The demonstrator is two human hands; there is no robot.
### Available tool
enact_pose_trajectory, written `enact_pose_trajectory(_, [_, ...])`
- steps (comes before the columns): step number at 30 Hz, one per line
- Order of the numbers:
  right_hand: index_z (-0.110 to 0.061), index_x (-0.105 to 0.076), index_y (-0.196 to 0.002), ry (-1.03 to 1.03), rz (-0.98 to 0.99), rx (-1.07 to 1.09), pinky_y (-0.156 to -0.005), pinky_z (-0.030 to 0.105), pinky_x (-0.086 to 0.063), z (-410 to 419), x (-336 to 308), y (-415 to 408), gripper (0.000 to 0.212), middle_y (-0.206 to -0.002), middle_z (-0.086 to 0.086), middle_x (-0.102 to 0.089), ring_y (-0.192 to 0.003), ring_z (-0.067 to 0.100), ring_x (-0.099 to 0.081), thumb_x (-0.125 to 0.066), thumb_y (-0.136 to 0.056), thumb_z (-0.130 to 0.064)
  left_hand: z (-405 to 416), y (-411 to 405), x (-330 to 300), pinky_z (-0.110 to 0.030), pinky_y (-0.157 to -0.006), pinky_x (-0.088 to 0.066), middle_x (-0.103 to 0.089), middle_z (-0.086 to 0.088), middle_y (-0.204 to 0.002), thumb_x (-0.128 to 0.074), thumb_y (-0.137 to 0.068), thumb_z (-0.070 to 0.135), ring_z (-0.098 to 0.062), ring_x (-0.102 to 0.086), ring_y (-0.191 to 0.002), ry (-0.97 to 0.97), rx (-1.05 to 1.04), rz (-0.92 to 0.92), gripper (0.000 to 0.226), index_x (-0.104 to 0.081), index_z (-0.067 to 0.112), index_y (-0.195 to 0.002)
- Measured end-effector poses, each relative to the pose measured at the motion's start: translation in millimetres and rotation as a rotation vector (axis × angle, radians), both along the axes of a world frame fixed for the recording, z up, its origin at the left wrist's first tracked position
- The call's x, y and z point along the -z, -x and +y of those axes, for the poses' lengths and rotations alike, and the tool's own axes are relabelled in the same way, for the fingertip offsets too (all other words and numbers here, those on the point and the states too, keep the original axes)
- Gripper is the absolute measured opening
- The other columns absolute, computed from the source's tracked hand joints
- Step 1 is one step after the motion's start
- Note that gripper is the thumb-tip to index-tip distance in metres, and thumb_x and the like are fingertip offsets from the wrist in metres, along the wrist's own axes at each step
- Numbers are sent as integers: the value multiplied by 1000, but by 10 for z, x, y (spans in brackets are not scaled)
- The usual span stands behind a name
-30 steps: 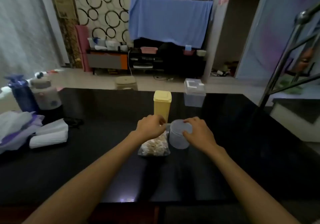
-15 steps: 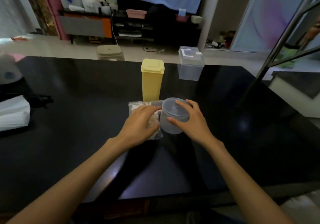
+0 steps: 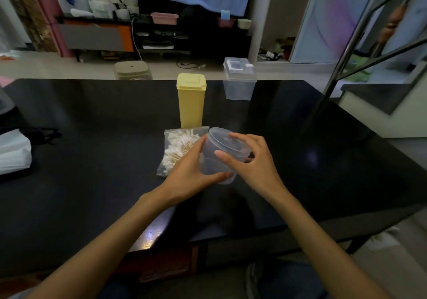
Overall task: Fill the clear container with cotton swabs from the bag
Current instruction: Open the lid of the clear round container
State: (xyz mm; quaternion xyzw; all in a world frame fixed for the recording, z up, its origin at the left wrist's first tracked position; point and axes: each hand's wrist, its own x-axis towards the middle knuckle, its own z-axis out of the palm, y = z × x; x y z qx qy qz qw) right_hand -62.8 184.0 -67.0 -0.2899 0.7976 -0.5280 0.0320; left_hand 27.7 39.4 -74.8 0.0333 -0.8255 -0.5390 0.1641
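- The clear container (image 3: 223, 157) is now tipping toward the person and lifting off the counter (image 3: 92, 160), where half a second ago it was standing upright; the left hand (image 3: 191, 171) has come off the bag (image 3: 178, 152) and is now cupping the container's lower wall.
- The right hand (image 3: 251, 162) is curling over the lidded top, thumb on the near wall and fingers on the far rim, so both hands are gripping the container between them.
- The lid is looking seated, so in my judgement the step in hand is opening it, with no swabs inside yet.
- The bag is lying flat on the counter just left of the container, with the cotton swabs (image 3: 179, 147) showing through its clear film.
- Behind the bag a yellow box (image 3: 190, 101) is standing upright; further back a clear lidded box (image 3: 239, 80) is sitting at the counter's far edge.
- Risk: the smooth, thin wall may be slipping or flexing under a hard twist, and a lid popping free suddenly could be sending the container into the yellow box or scattering the bag.
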Motion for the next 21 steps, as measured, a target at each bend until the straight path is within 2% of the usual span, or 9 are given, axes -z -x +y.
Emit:
enact_pose_trajectory(3, [-41, -55, -121, -23, -19, -92, -93, 36, -52, -40, -2, -13, 67, -123, -12, -39, -115, 6, -49, -66, -61, -69, -61, 30, -32, -24, -93, -49, -63, 10, -122, -85, -66, 24, -4, -58, -114, -119, 55, -9, 73, -48, 26, -129])
enact_pose_trajectory(5, [-42, -51, -129, -35, -59, -132, -94, 35, -52, -46, -17, 6, 75, -123, -12, -37, -114, 5, -49, -60, -61, -73, -116, 62, -64, -27, -93, -50, -65, 7, -120, -87, -63, 28, -9, -60, -113, -146, 82, -39, 75, -50, 22, -128])
enact_pose_trajectory(8, [-44, -41, -137, -127, -41, -186, -99, 30, -46, -46, -24, 25, 70, -133, -12, -32, -123, 5, -41, -52, -72, -67, -180, 108, -102, -24, -94, -47, -65, 11, -117, -86, -58, 42, -2, -58, -112, -123, 49, -76, 75, -53, 26, -124])
enact_pose_trajectory(11, [-53, -33, -137, -161, -63, -266, -107, 28, -33, -41, -16, 24, 61, -152, -17, -17, -134, -1, -22, -52, -79, -62, -165, 104, -194, -12, -83, -47, -67, 14, -108, -85, -63, 26, 4, -60, -104, -137, 71, -55, 60, -56, 28, -116])
enact_pose_trajectory(13, [-57, -33, -134, -148, -93, -306, -111, 30, -28, -13, -59, 24, 59, -155, -16, -16, -135, -6, -17, -56, -80, -59, -149, 92, -235, -11, -83, -46, -68, 16, -107, -82, -63, 25, 2, -61, -104, -141, 80, -35, 56, -58, 29, -113])
enact_pose_trajectory(16, [-52, -44, -130, -107, -64, -305, -112, 31, -32, 52, -139, 42, 59, -149, -16, -32, -134, -7, -28, -62, -74, -57, -126, 83, -241, -14, -86, -48, -68, 14, -110, -81, -64, 24, -2, -62, -105, -149, 104, -16, 55, -60, 27, -114])
enact_pose_trajectory(19, [-46, -52, -126, -77, 3, -265, -99, 24, -45, 102, -163, 52, 57, -129, -17, -48, -117, -5, -47, -67, -72, -57, -102, 82, -216, -18, -87, -50, -70, 8, -109, -84, -66, 21, -6, -64, -103, -186, 129, -26, 54, -61, 24, -115])
enact_pose_trajectory(21, [-43, -54, -126, -77, 36, -246, -91, 16, -46, 135, -177, 60, 58, -121, -18, -50, -110, -7, -50, -67, -71, -59, -71, 97, -218, -17, -82, -52, -72, 9, -104, -82, -64, 20, -5, -66, -99, -214, 135, -28, 50, -62, 25, -110])
